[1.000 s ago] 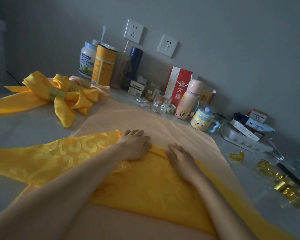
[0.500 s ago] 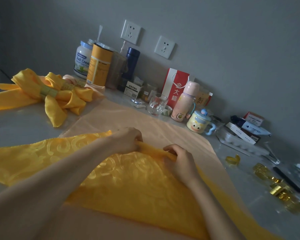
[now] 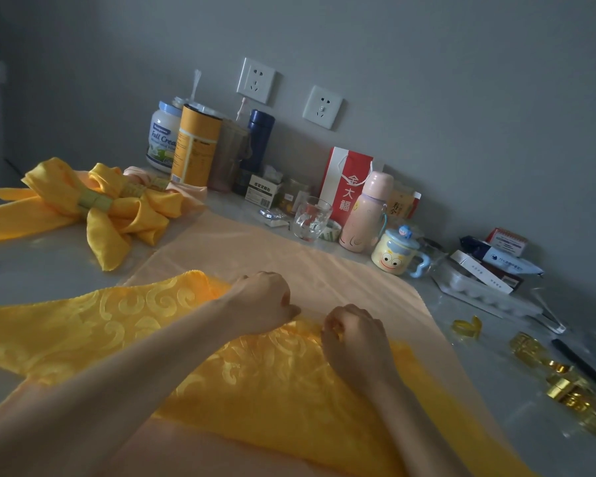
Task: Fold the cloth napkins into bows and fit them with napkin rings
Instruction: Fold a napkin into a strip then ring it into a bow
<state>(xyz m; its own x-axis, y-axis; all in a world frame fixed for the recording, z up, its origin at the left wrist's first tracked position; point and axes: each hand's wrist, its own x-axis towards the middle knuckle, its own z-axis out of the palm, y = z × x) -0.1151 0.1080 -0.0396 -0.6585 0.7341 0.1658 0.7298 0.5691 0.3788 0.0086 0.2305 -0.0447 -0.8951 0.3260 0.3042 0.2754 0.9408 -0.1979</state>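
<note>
— Where are the hands?

— Centre of frame. My left hand (image 3: pixel 260 301) and right hand (image 3: pixel 353 333) are both curled like loose fists, close together. Each pinches the far edge of the yellow napkin (image 3: pixel 135 325), which lies spread over a peach cloth (image 3: pixel 289 259) on the surface (image 3: pixel 31 270).

— Which step is this?

— Early folding, I judge: gathering that edge into a pleat or roll. Next I need to carry the fold evenly across the width, then take one of the gold rings (image 3: pixel 561 387) at lower right.

— Anything unclear?

— My fingertips are tucked under, so the exact grip is hidden. The napkin's ends run out of frame at left and lower right. The finished bow (image 3: pixel 93 201) at upper left is plain, but the rings are blurred in the dim light.
</note>
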